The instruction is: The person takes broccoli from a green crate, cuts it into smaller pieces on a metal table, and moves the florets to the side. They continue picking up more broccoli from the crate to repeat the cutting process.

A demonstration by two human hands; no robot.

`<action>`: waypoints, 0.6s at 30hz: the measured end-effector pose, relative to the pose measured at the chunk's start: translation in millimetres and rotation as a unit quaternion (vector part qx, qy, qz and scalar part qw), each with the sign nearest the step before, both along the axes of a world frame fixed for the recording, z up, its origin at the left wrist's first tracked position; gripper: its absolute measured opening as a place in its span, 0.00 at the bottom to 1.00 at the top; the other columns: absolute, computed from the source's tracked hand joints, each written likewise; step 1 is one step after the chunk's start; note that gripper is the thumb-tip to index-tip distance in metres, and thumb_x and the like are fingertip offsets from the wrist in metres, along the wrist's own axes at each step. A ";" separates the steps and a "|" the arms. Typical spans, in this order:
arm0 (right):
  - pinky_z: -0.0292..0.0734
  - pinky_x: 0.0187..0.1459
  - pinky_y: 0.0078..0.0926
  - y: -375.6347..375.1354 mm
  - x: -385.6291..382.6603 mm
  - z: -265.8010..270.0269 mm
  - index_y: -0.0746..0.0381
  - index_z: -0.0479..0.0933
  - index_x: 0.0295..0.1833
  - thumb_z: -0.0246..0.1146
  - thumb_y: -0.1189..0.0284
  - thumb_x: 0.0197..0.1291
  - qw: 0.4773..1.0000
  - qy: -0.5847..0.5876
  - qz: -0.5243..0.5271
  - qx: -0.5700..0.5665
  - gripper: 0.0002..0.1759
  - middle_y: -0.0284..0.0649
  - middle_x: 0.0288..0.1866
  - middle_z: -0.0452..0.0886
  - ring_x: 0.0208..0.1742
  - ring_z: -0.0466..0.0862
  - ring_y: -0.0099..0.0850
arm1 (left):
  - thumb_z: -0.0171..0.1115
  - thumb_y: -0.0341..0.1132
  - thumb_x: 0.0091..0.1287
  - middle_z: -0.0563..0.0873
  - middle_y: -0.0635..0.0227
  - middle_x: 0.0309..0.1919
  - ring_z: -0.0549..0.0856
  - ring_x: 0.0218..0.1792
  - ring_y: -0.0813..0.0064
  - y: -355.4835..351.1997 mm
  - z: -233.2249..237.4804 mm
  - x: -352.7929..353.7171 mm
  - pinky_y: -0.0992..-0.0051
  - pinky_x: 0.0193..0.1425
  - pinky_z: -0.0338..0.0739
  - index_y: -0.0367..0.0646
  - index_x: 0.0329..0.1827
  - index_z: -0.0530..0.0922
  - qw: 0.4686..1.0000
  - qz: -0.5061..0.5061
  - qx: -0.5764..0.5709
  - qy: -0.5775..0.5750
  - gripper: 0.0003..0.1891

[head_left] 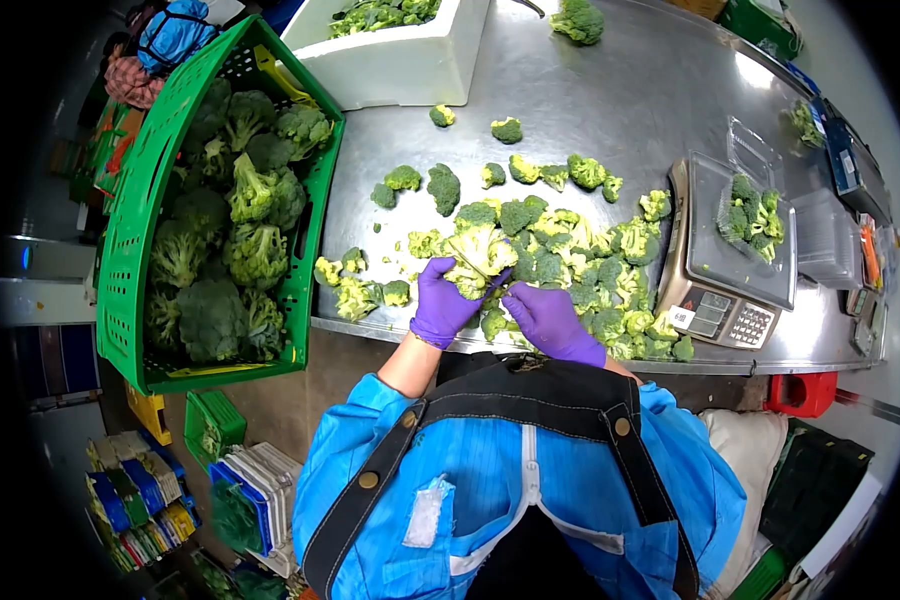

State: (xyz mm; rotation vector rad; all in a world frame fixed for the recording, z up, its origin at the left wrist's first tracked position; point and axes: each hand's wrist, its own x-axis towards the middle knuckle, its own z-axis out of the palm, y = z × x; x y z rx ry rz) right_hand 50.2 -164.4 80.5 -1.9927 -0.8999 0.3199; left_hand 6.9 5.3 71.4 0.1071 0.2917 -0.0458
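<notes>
My left hand [444, 302], in a purple glove, is wrapped round a large broccoli head [478, 255] with its pale cut stems turned up. Just to the right, my right hand [550, 318], also gloved in purple, is closed near the broccoli's lower edge; what it grips is too small to make out. Beyond and to the right of my hands lies a pile of cut broccoli florets [570, 250] on the metal table [610, 110]. Smaller florets [444, 188] are scattered behind and to the left of my hands.
A green crate [130, 235] of broccoli heads stands at the left. Behind is a white foam box [400, 75] with greens. On the right, a scale [720, 312] bears an open clear container of florets [755, 222], beside stacked clear containers [828, 240].
</notes>
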 end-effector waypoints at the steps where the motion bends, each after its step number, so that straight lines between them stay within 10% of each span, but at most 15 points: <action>1: 0.69 0.22 0.37 0.9 -0.9 -1.2 0.59 0.71 0.29 0.54 0.57 0.62 0.999 -0.037 -0.002 -0.009 0.17 0.44 0.19 0.74 0.21 0.77 0.43 | 0.49 0.37 0.54 0.61 0.50 0.66 0.60 0.67 0.50 -1.0 -1.0 -0.4 0.44 0.70 0.50 0.38 0.68 0.55 1.000 0.001 0.000 0.000 0.36; 9: 0.69 0.22 0.40 6.6 -8.0 8.1 0.59 0.69 0.31 0.53 0.60 0.63 0.989 -0.072 -0.031 -0.126 0.14 0.45 0.18 0.74 0.21 0.77 0.45 | 0.46 0.33 0.56 0.70 0.54 0.61 0.69 0.62 0.61 10.4 -23.9 -11.0 0.65 0.68 0.60 0.32 0.64 0.61 0.958 0.066 0.277 0.033 0.29; 13: 0.68 0.19 0.38 10.7 -7.9 0.9 0.58 0.69 0.30 0.51 0.57 0.64 0.986 -0.126 -0.038 -0.099 0.17 0.42 0.15 0.73 0.17 0.76 0.42 | 0.46 0.34 0.56 0.69 0.54 0.61 0.69 0.62 0.58 3.9 -20.7 -13.5 0.62 0.68 0.60 0.33 0.64 0.60 0.998 -0.061 0.029 0.009 0.30; 18: 0.67 0.19 0.38 9.1 -4.0 3.5 0.58 0.70 0.29 0.51 0.57 0.64 0.989 -0.103 -0.037 -0.101 0.17 0.42 0.14 0.72 0.16 0.75 0.42 | 0.47 0.36 0.53 0.68 0.51 0.62 0.68 0.62 0.54 -2.5 -16.6 -9.4 0.59 0.70 0.57 0.33 0.66 0.57 0.992 -0.006 0.117 0.048 0.34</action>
